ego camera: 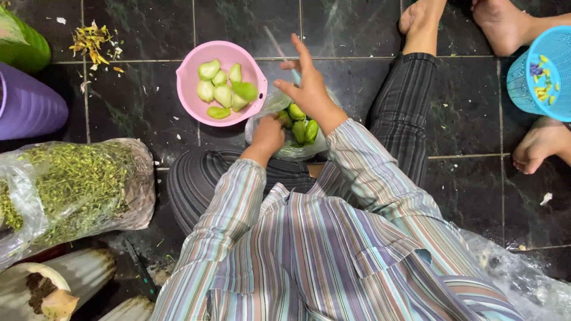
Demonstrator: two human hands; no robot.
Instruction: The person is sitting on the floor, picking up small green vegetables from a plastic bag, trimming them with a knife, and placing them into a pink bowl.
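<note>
Item: clear plastic bag of green fruit (300,132), just right of my clenched left hand (267,134) reaching in; my right hand (309,89), farther off, grips a thin blade.

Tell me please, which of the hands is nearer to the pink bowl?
Left. The left hand is just below the pink bowl, reaching into the clear bag. The right hand is further off to the bowl's right.

Bowl (189,89) of peeled fruit pieces (223,90) on the floor, clear bag (279,104) of whole fruits (302,126) just right of the bowl, both hands at that bag, basket (529,83) far right of the bowl, sack of stalks (77,187) lower left of it.
</note>
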